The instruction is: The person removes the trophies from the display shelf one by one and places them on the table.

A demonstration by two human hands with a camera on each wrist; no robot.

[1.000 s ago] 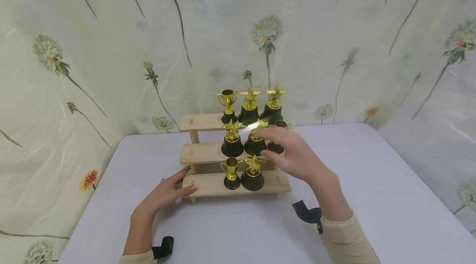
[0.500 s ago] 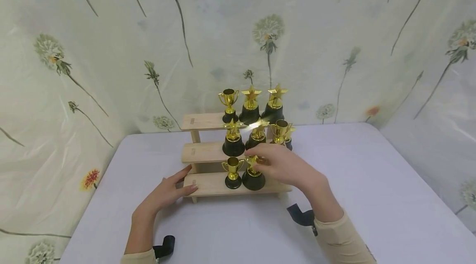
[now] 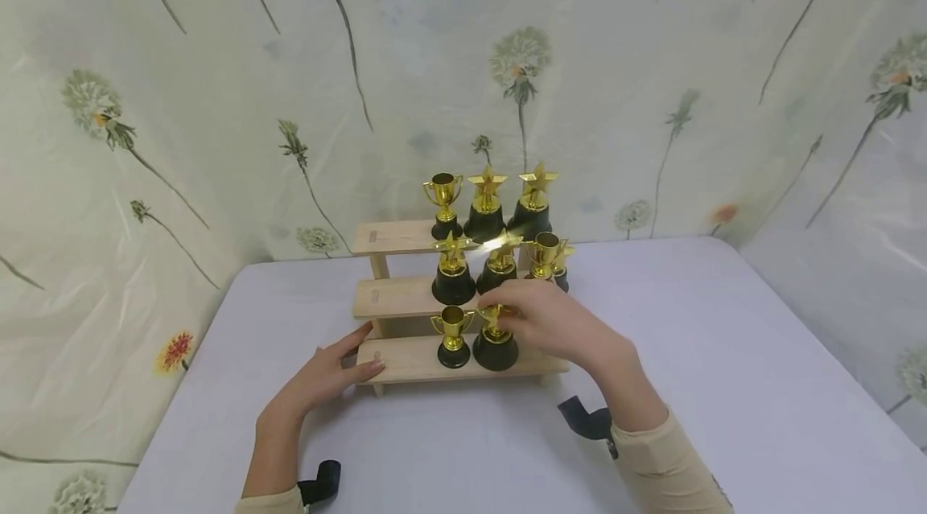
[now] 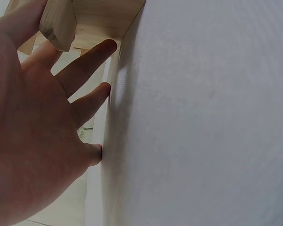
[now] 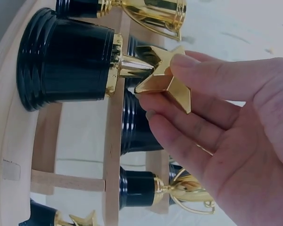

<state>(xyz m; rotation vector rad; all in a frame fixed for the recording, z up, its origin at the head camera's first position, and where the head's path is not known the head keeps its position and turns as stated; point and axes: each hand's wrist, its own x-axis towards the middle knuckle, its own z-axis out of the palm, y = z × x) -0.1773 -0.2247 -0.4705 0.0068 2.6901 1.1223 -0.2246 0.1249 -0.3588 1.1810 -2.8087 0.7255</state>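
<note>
My right hand [image 3: 554,321] pinches the gold star of a black-based star trophy [image 3: 496,351] between thumb and fingers. In the right wrist view the thumb lies across the star [image 5: 172,77], and the trophy's base is on the lowest shelf. Just left of it a small gold trophy cup [image 3: 453,329] stands upright. My left hand [image 3: 326,373] holds the left end of the three-tier wooden display stand [image 3: 405,357]. In the left wrist view the plank end [image 4: 59,23] sits between thumb and index finger, the other fingers spread below.
Two star trophies [image 3: 453,285] and a trophy cup [image 3: 545,252] stand along the middle tier. Another small star trophy [image 3: 562,265] shows behind that cup. A trophy cup [image 3: 443,192] and two star trophies [image 3: 532,212] fill the top tier's right part. A flowered sheet hangs behind the white table [image 3: 688,353].
My right hand has come down from the middle tier to the star trophy on the lowest shelf and taken its star. That trophy has shifted slightly right. The left hand stays put.
</note>
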